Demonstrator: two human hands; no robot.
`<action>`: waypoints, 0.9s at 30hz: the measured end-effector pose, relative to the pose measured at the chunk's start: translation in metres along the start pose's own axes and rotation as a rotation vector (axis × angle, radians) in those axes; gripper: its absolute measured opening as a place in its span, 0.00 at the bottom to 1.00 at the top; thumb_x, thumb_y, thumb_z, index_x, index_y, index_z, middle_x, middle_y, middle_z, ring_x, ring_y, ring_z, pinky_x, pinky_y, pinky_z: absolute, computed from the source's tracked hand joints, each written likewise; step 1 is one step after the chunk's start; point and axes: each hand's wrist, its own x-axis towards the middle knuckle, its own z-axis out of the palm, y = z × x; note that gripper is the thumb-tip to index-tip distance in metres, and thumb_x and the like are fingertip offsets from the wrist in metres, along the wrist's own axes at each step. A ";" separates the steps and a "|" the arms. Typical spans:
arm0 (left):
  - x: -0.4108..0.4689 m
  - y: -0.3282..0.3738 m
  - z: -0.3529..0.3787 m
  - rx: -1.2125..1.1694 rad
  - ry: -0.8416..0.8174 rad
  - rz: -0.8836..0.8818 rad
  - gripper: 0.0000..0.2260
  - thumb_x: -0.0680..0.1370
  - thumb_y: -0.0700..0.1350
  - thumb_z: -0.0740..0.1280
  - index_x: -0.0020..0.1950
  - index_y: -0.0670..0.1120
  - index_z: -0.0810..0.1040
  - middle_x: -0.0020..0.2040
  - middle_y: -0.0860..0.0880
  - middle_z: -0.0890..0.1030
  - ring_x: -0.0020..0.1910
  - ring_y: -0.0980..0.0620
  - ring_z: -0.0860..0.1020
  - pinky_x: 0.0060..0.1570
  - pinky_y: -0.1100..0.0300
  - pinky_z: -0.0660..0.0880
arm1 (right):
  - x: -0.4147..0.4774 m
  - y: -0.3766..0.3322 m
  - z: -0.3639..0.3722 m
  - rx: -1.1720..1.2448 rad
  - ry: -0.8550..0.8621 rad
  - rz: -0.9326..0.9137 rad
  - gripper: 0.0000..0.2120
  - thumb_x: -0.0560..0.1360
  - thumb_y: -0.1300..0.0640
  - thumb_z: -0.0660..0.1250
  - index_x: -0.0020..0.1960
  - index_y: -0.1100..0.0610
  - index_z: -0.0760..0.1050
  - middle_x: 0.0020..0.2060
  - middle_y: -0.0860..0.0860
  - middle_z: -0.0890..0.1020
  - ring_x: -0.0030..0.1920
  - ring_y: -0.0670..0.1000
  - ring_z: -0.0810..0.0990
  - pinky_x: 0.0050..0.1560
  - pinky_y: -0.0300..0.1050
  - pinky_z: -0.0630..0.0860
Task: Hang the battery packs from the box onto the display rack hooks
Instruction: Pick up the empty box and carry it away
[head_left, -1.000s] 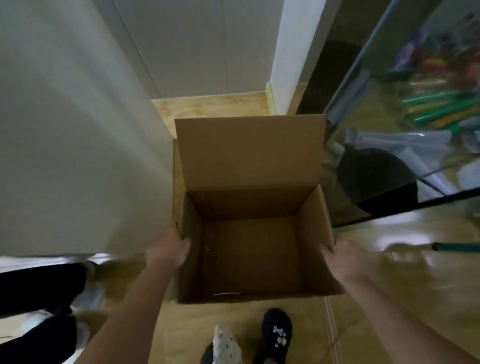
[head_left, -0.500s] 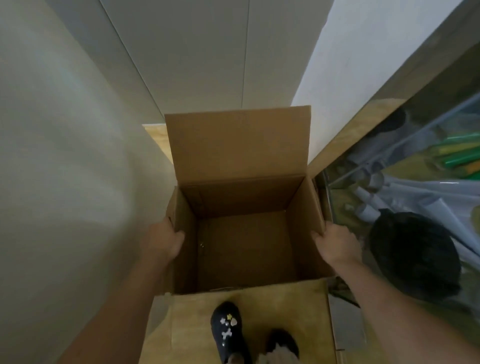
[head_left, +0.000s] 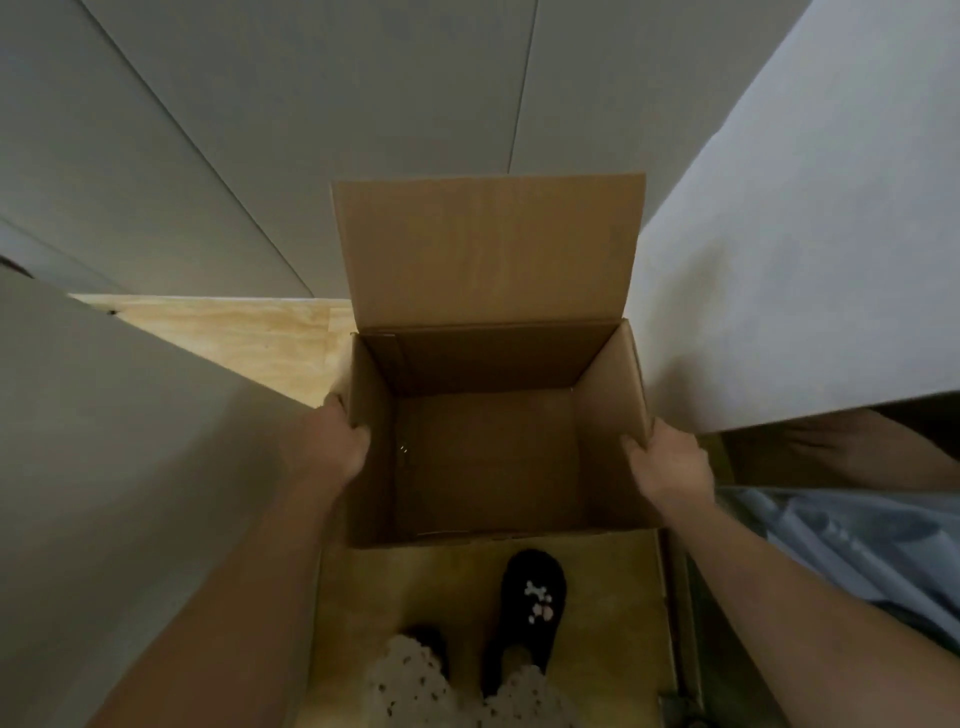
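A brown cardboard box (head_left: 488, 457) is carried in front of me, its far flap standing upright. Its inside shows only bare cardboard; no battery packs are in sight. My left hand (head_left: 332, 441) grips the box's left wall, thumb over the rim. My right hand (head_left: 667, 460) grips the right wall the same way. No display rack or hooks appear in view.
Grey wall panels (head_left: 130, 467) close in on the left and ahead, a white panel (head_left: 810, 270) on the right. The floor (head_left: 234, 332) is light wood. My dark slipper (head_left: 532, 608) stands below the box. Bluish plastic sheeting (head_left: 857, 545) lies at right.
I have walked forward with the box in both hands. The shiny rolls and dark round object on the right have left the view; the white panel now fills that side.
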 end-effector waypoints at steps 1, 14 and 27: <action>0.011 0.004 0.000 -0.011 0.000 0.006 0.16 0.78 0.46 0.61 0.63 0.40 0.68 0.54 0.38 0.78 0.52 0.39 0.77 0.50 0.48 0.74 | 0.012 -0.005 0.001 -0.015 -0.004 0.006 0.14 0.78 0.50 0.60 0.55 0.59 0.73 0.42 0.54 0.79 0.37 0.52 0.78 0.33 0.42 0.73; 0.152 0.039 0.063 0.063 0.131 0.062 0.13 0.78 0.45 0.61 0.59 0.42 0.68 0.48 0.42 0.77 0.47 0.44 0.74 0.41 0.53 0.69 | 0.145 -0.026 0.074 -0.103 0.117 0.005 0.18 0.79 0.47 0.57 0.58 0.60 0.72 0.48 0.56 0.81 0.46 0.55 0.81 0.37 0.43 0.72; 0.219 0.039 0.130 0.066 0.147 0.073 0.16 0.78 0.45 0.60 0.64 0.41 0.63 0.54 0.40 0.77 0.55 0.40 0.74 0.43 0.51 0.69 | 0.220 -0.035 0.138 -0.181 0.155 -0.018 0.22 0.81 0.47 0.50 0.68 0.60 0.64 0.54 0.58 0.80 0.51 0.60 0.81 0.39 0.47 0.71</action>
